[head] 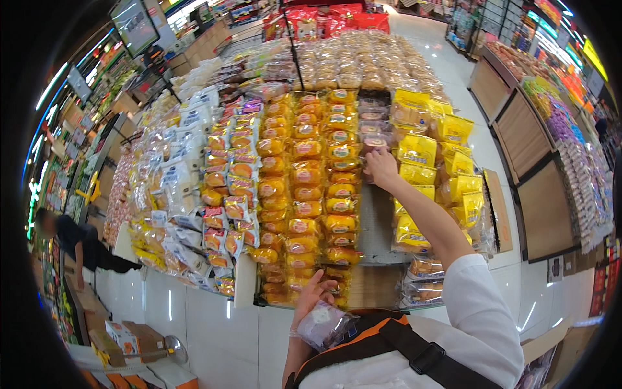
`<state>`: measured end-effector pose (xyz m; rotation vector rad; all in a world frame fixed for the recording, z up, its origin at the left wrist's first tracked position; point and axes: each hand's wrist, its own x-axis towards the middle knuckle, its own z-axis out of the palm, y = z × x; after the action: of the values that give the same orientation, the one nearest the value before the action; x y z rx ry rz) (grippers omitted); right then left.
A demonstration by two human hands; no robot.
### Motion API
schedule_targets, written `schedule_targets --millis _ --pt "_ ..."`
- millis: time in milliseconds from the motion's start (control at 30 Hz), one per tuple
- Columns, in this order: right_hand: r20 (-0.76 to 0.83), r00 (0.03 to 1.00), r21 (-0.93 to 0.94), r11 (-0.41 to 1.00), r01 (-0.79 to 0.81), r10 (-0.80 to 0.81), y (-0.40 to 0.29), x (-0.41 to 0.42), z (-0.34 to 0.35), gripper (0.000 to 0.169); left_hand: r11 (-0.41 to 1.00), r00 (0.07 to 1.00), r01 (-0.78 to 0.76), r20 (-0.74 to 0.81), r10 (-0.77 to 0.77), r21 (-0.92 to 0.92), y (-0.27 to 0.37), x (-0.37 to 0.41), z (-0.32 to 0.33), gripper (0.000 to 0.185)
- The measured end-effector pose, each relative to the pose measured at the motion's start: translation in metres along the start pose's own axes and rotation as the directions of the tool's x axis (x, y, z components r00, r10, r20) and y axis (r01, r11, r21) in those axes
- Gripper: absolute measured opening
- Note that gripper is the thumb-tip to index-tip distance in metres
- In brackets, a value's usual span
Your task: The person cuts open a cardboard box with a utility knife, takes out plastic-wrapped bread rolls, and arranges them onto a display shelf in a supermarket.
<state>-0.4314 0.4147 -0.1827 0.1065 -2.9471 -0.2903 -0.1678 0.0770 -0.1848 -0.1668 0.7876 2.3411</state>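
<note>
My right hand (381, 167) reaches into a column of purple wrapped cakes (374, 126), its fingers curled against the nearest ones. Part of the wrapped cake there is hidden by the hand. Below that column, a bare strip of grey shelf surface (381, 221) shows. Low in front of my body is my left hand (315, 293), fingers partly spread beside yellow wrapped cakes (303, 228). A clear-wrapped purple cake (324, 323) lies against its wrist and my torso. Whether the left fingers grip it is hidden.
Yellow bread packets (418, 150) line the right side of the column. White packets (177, 175) and small wrapped buns (240, 170) fill the left. A thin black post (295, 48) rises behind. A person (77, 238) stands at far left. Wooden display bins (522, 150) stand right.
</note>
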Motion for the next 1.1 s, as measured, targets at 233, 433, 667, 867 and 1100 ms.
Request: schedule_targets --millis 233,433,667,867,1100 --pt "-0.048 0.998 0.077 0.996 0.041 -0.037 0.006 0.002 0.0 0.044 1.0 1.0 -0.019 0.009 0.019 -0.003 0.008 0.003 0.012 0.054" --pt "-0.155 0.988 0.083 0.996 0.021 -0.008 -0.001 -0.006 -0.007 0.037 0.999 1.0 -0.002 0.005 0.002 -0.038 0.003 0.002 0.0 0.056" --pt "-0.198 0.98 0.034 0.999 0.042 -0.035 -0.004 -0.008 -0.005 0.04 0.978 0.98 0.091 -0.157 -0.121 -0.187 -0.03 -0.027 -0.032 0.052" --pt "-0.224 0.974 0.156 0.985 0.071 -0.035 0.004 -0.009 -0.006 0.047 0.977 0.952 0.058 -0.284 -0.116 -0.205 -0.007 -0.064 0.014 0.051" --pt "-0.297 0.944 0.686 0.719 0.109 0.141 -0.059 -0.065 -0.106 0.041 0.903 0.866 -0.419 -0.26 0.428 0.091 0.034 -0.015 -0.009 0.06"
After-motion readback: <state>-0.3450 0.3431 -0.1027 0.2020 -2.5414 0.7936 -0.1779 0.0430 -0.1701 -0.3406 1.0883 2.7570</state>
